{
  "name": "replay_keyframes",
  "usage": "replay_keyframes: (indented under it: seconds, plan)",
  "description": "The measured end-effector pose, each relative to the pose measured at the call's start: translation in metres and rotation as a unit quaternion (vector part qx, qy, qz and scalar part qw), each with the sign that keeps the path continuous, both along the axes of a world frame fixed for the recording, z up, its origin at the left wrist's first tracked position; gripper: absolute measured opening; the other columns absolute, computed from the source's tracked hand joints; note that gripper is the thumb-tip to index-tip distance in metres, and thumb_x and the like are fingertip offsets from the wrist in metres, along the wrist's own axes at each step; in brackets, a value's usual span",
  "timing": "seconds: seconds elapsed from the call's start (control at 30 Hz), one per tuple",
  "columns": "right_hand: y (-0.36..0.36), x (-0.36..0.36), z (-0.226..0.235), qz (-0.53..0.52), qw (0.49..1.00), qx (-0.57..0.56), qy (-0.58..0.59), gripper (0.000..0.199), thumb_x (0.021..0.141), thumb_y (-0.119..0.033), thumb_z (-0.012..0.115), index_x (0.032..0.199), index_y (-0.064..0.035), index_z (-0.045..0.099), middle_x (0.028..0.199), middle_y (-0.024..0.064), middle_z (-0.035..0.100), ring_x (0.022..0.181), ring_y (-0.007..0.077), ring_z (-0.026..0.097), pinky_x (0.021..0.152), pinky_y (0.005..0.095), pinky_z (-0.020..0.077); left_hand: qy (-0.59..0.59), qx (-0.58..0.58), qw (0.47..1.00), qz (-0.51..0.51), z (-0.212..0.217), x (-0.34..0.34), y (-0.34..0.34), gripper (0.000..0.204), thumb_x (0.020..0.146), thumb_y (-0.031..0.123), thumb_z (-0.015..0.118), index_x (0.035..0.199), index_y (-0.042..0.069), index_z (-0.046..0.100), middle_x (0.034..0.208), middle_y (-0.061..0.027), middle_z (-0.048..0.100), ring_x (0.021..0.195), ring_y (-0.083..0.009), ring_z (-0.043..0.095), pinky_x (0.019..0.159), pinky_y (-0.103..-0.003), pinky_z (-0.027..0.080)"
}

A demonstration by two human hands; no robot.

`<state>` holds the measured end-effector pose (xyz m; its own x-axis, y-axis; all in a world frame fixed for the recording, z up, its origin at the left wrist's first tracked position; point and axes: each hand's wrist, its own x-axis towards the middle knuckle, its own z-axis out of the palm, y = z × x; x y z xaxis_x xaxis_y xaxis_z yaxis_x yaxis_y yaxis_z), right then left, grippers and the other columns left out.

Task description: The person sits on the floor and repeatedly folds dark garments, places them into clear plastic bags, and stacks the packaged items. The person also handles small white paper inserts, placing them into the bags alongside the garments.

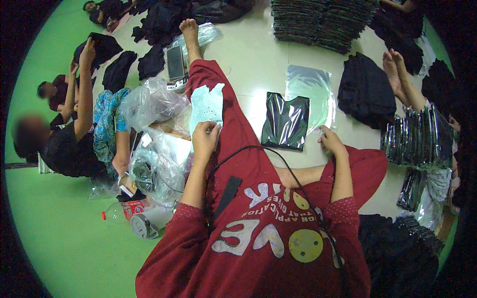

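My left hand [204, 140] is closed at the lower edge of a torn pale blue sheet [204, 102] with rows of small marks, which lies over my left leg. Its fingertips pinch at the sheet's edge. On the floor between my legs is a folded black garment [285, 121] in a shiny clear wrapper. Partly under it lies a clear plastic bag [309, 79], flat and see-through. My right hand [333, 142] is beside the bag's lower right corner, thumb and finger pressed together; anything between them is too small to make out.
Stacks of bagged black garments stand at the far side [323, 25] and right [417, 139]. A folded dark pile [365, 89] lies nearer. Left of my leg are a phone [175, 63], crumpled plastic [154, 102] and a bottle [119, 211]. A co-worker [69, 144] sits at left.
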<state>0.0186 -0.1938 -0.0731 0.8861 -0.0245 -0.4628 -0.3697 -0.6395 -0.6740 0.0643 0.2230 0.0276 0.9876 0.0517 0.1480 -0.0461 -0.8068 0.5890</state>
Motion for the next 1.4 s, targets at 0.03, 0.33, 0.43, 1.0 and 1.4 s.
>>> replay_keyframes:
  seconds: [0.03, 0.33, 0.43, 1.0, 1.4]
  plan:
    - [0.000, 0.000, -0.001, -0.005, 1.000, 0.009, 0.004, 0.041, 0.082, -0.006, 0.040, 0.123, -0.0058, 0.043, 0.076, 0.0140, 0.063, 0.062, 0.0234, 0.060, 0.063, 0.0345, 0.0475, 0.013, -0.019, 1.000, -0.001, 0.000, 0.003, 0.002, 0.019, 0.074, 0.018, 0.066, 0.081, 0.001, 0.065, 0.079, -0.0141, 0.062, 0.075, -0.0252, 0.060, 0.069, -0.034, 0.046]
    - [0.000, 0.000, -0.003, -0.006, 1.000, 0.008, -0.010, 0.040, 0.083, -0.007, 0.040, 0.123, -0.0055, 0.043, 0.077, 0.0147, 0.064, 0.063, 0.0238, 0.060, 0.065, 0.0346, 0.0470, 0.191, -0.105, 0.975, -0.046, 0.006, 0.030, 0.026, 0.018, 0.076, 0.018, 0.066, 0.079, 0.000, 0.066, 0.067, -0.0056, 0.064, 0.060, -0.0095, 0.056, 0.057, -0.024, 0.045]
    - [0.001, -0.001, 0.001, -0.007, 1.000, 0.004, -0.006, 0.040, 0.083, -0.007, 0.040, 0.123, -0.0055, 0.044, 0.078, 0.0150, 0.064, 0.065, 0.0246, 0.060, 0.066, 0.0348, 0.0471, 0.198, -0.080, 0.975, -0.061, 0.012, 0.032, 0.023, 0.017, 0.076, 0.017, 0.066, 0.077, -0.001, 0.065, 0.066, -0.0026, 0.062, 0.060, -0.0072, 0.053, 0.054, -0.023, 0.042]
    - [-0.002, 0.001, -0.005, 0.020, 0.999, -0.015, -0.036, 0.041, 0.082, -0.007, 0.040, 0.123, -0.0033, 0.043, 0.076, 0.0160, 0.064, 0.065, 0.0256, 0.061, 0.066, 0.0355, 0.0476, 0.217, -0.041, 0.970, -0.102, 0.007, 0.043, 0.030, 0.023, 0.073, 0.023, 0.065, 0.079, 0.000, 0.066, 0.070, -0.0122, 0.065, 0.062, -0.0179, 0.060, 0.060, -0.030, 0.046]
    - [0.001, -0.002, -0.001, 0.002, 1.000, 0.010, -0.008, 0.037, 0.081, -0.005, 0.039, 0.118, -0.0064, 0.046, 0.078, 0.0188, 0.063, 0.076, 0.0306, 0.062, 0.072, 0.0382, 0.0461, -0.004, 0.014, 0.999, 0.029, 0.047, 0.063, 0.014, 0.019, 0.081, 0.018, 0.055, 0.079, -0.001, 0.058, 0.071, -0.0137, 0.061, 0.067, -0.0228, 0.062, 0.060, -0.033, 0.048]
